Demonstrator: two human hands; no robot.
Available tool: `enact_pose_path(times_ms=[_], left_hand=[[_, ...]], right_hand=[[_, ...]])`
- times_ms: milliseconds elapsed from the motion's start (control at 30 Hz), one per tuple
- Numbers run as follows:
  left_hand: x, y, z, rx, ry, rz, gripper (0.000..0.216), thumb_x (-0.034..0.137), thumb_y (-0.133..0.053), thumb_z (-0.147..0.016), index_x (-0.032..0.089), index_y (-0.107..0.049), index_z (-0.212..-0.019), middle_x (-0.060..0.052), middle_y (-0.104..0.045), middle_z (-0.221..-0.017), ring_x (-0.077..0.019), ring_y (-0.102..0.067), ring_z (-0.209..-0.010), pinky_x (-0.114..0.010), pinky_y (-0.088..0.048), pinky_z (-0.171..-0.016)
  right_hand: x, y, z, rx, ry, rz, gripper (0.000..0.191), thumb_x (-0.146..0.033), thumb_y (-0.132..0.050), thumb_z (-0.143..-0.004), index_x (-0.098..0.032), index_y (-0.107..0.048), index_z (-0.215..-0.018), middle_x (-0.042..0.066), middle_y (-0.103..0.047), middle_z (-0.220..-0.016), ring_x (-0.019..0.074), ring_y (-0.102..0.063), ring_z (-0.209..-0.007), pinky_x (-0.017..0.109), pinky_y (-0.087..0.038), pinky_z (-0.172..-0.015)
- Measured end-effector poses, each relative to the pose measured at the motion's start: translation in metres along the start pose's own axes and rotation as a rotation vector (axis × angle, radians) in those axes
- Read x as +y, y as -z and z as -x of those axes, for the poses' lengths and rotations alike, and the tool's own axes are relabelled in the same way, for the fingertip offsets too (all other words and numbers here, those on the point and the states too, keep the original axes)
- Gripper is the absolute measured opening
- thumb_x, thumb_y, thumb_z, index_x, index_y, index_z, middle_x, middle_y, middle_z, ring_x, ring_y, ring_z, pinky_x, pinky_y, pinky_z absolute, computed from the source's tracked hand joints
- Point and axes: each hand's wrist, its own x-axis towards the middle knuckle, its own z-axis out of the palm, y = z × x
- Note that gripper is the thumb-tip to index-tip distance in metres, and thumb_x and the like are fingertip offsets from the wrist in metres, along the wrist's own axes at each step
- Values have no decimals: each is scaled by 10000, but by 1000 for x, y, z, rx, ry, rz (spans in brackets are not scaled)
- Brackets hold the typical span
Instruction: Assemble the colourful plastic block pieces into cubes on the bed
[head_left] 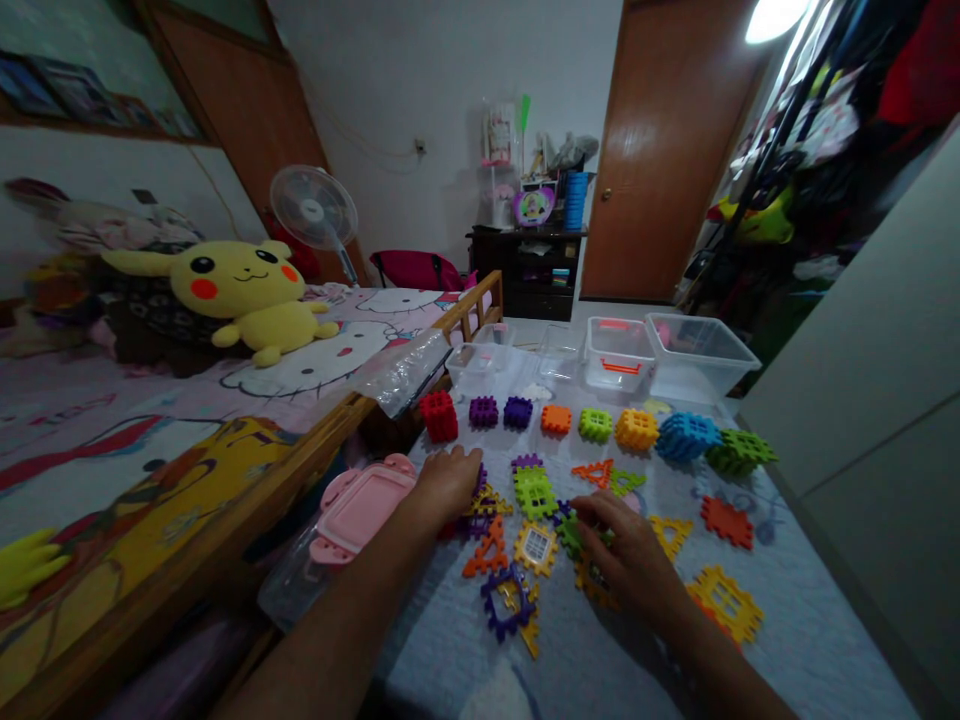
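My left hand [450, 478] is low over the left side of the spread toy pieces, its fingers pointing away from me. A purple building piece [481, 480] shows at its fingertips; its fingers are largely hidden behind the back of the hand. My right hand [626, 545] hovers at a green building piece [570, 538], thumb and index finger apart; whether they touch it is unclear. Between the hands lie a lime green piece [535, 492] and a yellow window piece [536, 547]. Nearer me is a purple square frame [506, 602], with an orange triangle [489, 550] above it.
Color-sorted stacks stand in a row behind, from a red stack [439, 416] to a green stack [741, 452]. Clear plastic bins [701, 355] are at the far edge. A pink-lidded box [367, 508] lies left, beside the wooden bed rail [330, 425].
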Motion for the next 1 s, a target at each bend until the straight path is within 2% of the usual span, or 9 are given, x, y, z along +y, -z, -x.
enact_pose_path(times_ms=[167, 267, 333, 433, 567, 667, 833, 900, 1000], left_hand=[[1, 9, -4, 44, -15, 34, 482, 133, -552, -737, 183, -566, -1217, -162, -685, -1086, -318, -628, -1036, -440, -475, -864], [10, 13, -2, 106, -83, 96, 603, 201, -590, -742, 197, -477, -1334, -139, -623, -1262, -304, -565, -1171, -441, -433, -980], [21, 11, 1, 154, -189, 251, 667, 239, -601, -755, 202, -409, -1392, -117, -538, -1389, -268, -514, -1254, -405, -400, -1051], [40, 2, 4, 204, -332, 537, 758, 217, -630, -734, 226, -340, -1434, -94, -479, -1448, -235, -485, -1295, -384, -393, -1085], [57, -13, 5, 281, -443, 704, 840, 184, -648, -740, 250, -248, -1476, -85, -410, -1495, -222, -404, -1361, -402, -355, -1125], [56, -18, 7, 327, -383, 756, 768, 168, -601, -780, 231, -266, -1468, -96, -420, -1480, -217, -418, -1347, -412, -371, -1116], [45, -21, 19, 345, -185, 727, 498, 115, -469, -829, 193, -479, -1321, -103, -569, -1330, -213, -515, -1244, -419, -411, -1077], [43, -24, 25, 353, -154, 685, 466, 104, -453, -829, 199, -516, -1281, -95, -598, -1289, -216, -532, -1213, -426, -424, -1057], [43, -31, 31, 369, -153, 597, 440, 95, -454, -822, 215, -553, -1233, -75, -627, -1229, -224, -549, -1161, -432, -436, -1033]], right_hand=[[4, 1, -1, 20, -48, 15, 173, -248, -498, -896, -206, -642, -982, 67, -667, -920, 199, -615, -832, 350, -494, -785], [9, 1, -1, 44, -87, 10, 182, -257, -502, -888, -200, -649, -978, 73, -677, -937, 206, -622, -852, 364, -496, -802], [12, 1, -1, 46, -117, -4, 193, -264, -499, -883, -198, -649, -985, 75, -678, -942, 208, -625, -854, 372, -498, -806], [13, 1, -1, 42, -148, -28, 209, -281, -488, -884, -202, -645, -998, 72, -682, -946, 207, -630, -851, 384, -498, -811], [10, 2, -3, 44, -157, -30, 223, -292, -477, -882, -200, -657, -976, 80, -693, -981, 214, -636, -880, 395, -498, -825], [8, 2, -4, 43, -172, -21, 223, -280, -477, -874, -202, -665, -964, 75, -699, -952, 210, -637, -847, 381, -508, -795], [14, 0, -4, 77, -149, 57, 220, -257, -483, -866, -193, -666, -969, 91, -689, -996, 236, -623, -936, 412, -510, -840], [16, -3, -4, 83, -97, 111, 249, -247, -514, -855, -194, -656, -1053, 107, -679, -1088, 263, -590, -1039, 459, -480, -917], [16, -10, -5, 49, -11, 189, 415, -233, -567, -834, -201, -576, -1247, 119, -641, -1217, 291, -535, -1135, 506, -430, -985]])
